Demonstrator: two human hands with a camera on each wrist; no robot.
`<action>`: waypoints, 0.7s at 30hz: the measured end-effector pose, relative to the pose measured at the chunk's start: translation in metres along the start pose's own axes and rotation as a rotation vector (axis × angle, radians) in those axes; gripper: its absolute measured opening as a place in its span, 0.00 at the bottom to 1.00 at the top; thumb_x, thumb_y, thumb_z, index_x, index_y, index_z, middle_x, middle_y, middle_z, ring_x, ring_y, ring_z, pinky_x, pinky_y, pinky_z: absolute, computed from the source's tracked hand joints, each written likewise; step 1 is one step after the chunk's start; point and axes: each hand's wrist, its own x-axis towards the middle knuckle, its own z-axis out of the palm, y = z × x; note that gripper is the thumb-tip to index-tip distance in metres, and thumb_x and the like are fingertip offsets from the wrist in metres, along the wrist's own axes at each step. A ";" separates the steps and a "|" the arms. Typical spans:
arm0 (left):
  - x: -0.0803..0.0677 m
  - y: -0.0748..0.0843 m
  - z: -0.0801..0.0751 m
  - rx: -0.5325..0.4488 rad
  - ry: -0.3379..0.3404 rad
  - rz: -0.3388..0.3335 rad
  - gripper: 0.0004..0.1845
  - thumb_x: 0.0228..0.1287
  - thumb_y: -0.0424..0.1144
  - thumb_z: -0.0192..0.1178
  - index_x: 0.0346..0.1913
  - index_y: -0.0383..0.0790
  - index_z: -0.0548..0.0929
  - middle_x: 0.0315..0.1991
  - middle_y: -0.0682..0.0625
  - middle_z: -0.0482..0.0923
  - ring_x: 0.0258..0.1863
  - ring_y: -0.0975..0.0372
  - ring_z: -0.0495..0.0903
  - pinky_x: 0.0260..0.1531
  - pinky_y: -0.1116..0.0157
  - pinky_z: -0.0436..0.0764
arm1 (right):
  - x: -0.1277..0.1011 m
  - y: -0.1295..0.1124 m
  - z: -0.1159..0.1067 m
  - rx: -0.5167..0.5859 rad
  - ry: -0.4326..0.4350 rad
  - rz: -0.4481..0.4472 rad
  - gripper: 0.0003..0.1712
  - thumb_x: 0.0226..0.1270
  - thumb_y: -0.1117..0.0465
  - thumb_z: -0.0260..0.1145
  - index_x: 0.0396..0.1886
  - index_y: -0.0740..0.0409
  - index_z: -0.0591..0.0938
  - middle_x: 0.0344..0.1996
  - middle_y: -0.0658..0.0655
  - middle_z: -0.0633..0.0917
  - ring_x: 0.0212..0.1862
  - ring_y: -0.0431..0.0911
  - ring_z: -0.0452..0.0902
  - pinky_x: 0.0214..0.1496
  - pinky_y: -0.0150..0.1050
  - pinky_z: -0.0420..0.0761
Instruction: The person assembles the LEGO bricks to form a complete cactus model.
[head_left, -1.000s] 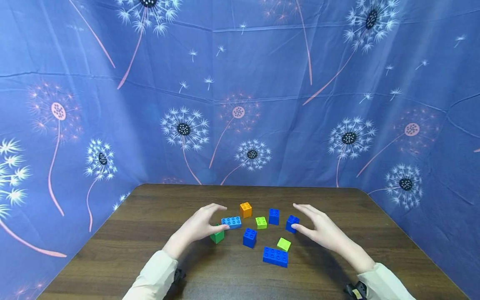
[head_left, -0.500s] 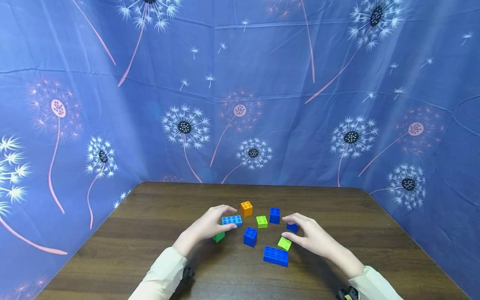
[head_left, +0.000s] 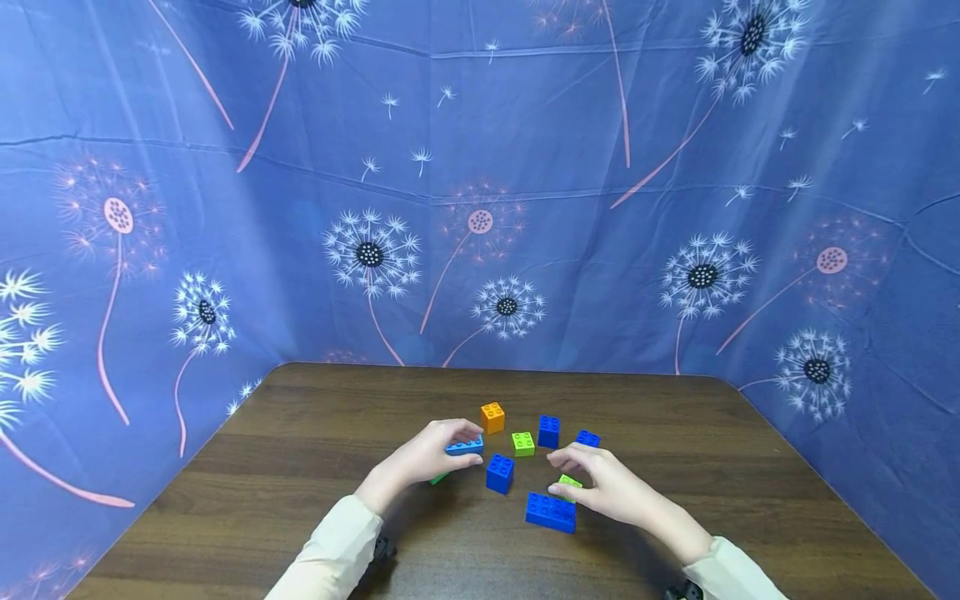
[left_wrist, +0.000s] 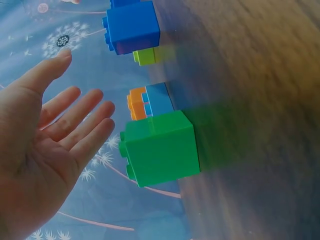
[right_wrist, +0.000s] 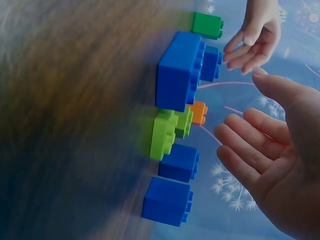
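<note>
My left hand (head_left: 426, 459) hovers with relaxed fingers above the light blue building brick (head_left: 465, 447), holding nothing. Beneath it the green brick (left_wrist: 161, 150) is mostly hidden in the head view; the left wrist view shows it standing on the table, apart from the palm. My right hand (head_left: 609, 483) is held over the thin lime brick (head_left: 570, 482), its fingers bent loosely and its palm bare in the right wrist view. Just left of that thumb lies the long dark blue brick (head_left: 551, 512). A square blue brick (head_left: 499, 473) stands between the two hands.
Behind the hands stand an orange brick (head_left: 492, 417), a thicker lime brick (head_left: 523, 444) and a blue brick (head_left: 549, 432). Another blue brick (head_left: 588, 438) peeks out past the right hand. A blue dandelion-print cloth (head_left: 585, 250) hangs around the wooden table (head_left: 337, 400).
The left hand has drifted right, over the light blue brick. The right hand has moved left and nearer, from beside a square blue brick to over the thin lime one. The bricks stay put.
</note>
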 end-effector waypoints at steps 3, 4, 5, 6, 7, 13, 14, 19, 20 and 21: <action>0.002 0.001 0.001 -0.002 -0.015 0.000 0.21 0.63 0.43 0.61 0.55 0.35 0.75 0.50 0.40 0.79 0.49 0.51 0.79 0.51 0.56 0.77 | 0.001 -0.001 0.003 0.028 -0.031 -0.007 0.23 0.64 0.49 0.63 0.51 0.59 0.78 0.45 0.60 0.82 0.44 0.53 0.80 0.38 0.39 0.80; 0.002 0.002 0.002 0.003 -0.017 0.001 0.22 0.62 0.44 0.61 0.55 0.35 0.75 0.50 0.40 0.79 0.49 0.51 0.79 0.51 0.56 0.77 | 0.002 -0.002 0.003 0.035 -0.038 -0.012 0.23 0.64 0.49 0.63 0.51 0.60 0.78 0.44 0.60 0.82 0.44 0.53 0.80 0.37 0.39 0.80; 0.003 0.002 0.003 0.005 -0.019 -0.001 0.22 0.62 0.44 0.61 0.55 0.34 0.75 0.51 0.40 0.79 0.49 0.52 0.80 0.51 0.56 0.77 | 0.002 -0.002 0.004 0.038 -0.043 -0.017 0.22 0.64 0.50 0.63 0.50 0.61 0.78 0.44 0.61 0.82 0.44 0.54 0.80 0.37 0.38 0.80; 0.004 0.003 0.003 0.009 -0.021 -0.001 0.23 0.62 0.44 0.61 0.55 0.34 0.75 0.51 0.40 0.79 0.49 0.52 0.80 0.50 0.57 0.78 | 0.003 -0.002 0.005 0.039 -0.049 -0.020 0.22 0.64 0.50 0.63 0.49 0.62 0.78 0.44 0.61 0.82 0.44 0.53 0.80 0.36 0.37 0.80; 0.005 0.002 0.005 0.014 -0.022 -0.001 0.23 0.62 0.44 0.62 0.55 0.34 0.75 0.51 0.40 0.79 0.48 0.52 0.80 0.50 0.58 0.78 | 0.003 -0.002 0.006 0.038 -0.056 -0.022 0.22 0.64 0.50 0.63 0.48 0.62 0.78 0.43 0.61 0.82 0.44 0.53 0.80 0.36 0.37 0.80; 0.010 0.001 0.012 -0.009 -0.055 -0.034 0.24 0.61 0.42 0.63 0.56 0.31 0.74 0.53 0.40 0.78 0.49 0.52 0.80 0.49 0.61 0.79 | 0.002 0.000 0.011 0.007 -0.097 -0.031 0.20 0.62 0.50 0.64 0.44 0.62 0.80 0.40 0.57 0.83 0.41 0.48 0.80 0.36 0.35 0.80; 0.011 0.001 0.013 -0.019 -0.061 -0.040 0.25 0.61 0.42 0.63 0.56 0.31 0.74 0.54 0.40 0.78 0.49 0.52 0.80 0.49 0.61 0.79 | 0.002 0.000 0.012 0.004 -0.104 -0.033 0.20 0.62 0.50 0.65 0.44 0.62 0.80 0.39 0.57 0.83 0.40 0.47 0.79 0.36 0.34 0.79; 0.015 0.000 0.017 -0.043 -0.081 -0.055 0.25 0.59 0.41 0.64 0.56 0.31 0.74 0.54 0.40 0.77 0.48 0.52 0.80 0.48 0.62 0.79 | 0.003 0.002 0.016 0.001 -0.140 -0.026 0.21 0.60 0.50 0.67 0.45 0.61 0.79 0.38 0.53 0.83 0.39 0.40 0.78 0.39 0.34 0.79; 0.016 0.000 0.018 -0.045 -0.085 -0.059 0.25 0.59 0.41 0.65 0.56 0.31 0.74 0.54 0.40 0.77 0.48 0.52 0.81 0.47 0.62 0.80 | 0.003 0.002 0.016 0.004 -0.149 -0.020 0.22 0.59 0.49 0.67 0.45 0.61 0.79 0.39 0.53 0.83 0.39 0.40 0.78 0.39 0.34 0.79; 0.016 0.000 0.018 -0.049 -0.092 -0.065 0.25 0.58 0.41 0.65 0.56 0.31 0.74 0.53 0.40 0.78 0.47 0.53 0.81 0.47 0.63 0.80 | 0.003 0.002 0.016 0.006 -0.156 -0.016 0.22 0.59 0.49 0.68 0.45 0.61 0.79 0.39 0.53 0.83 0.40 0.39 0.78 0.40 0.34 0.79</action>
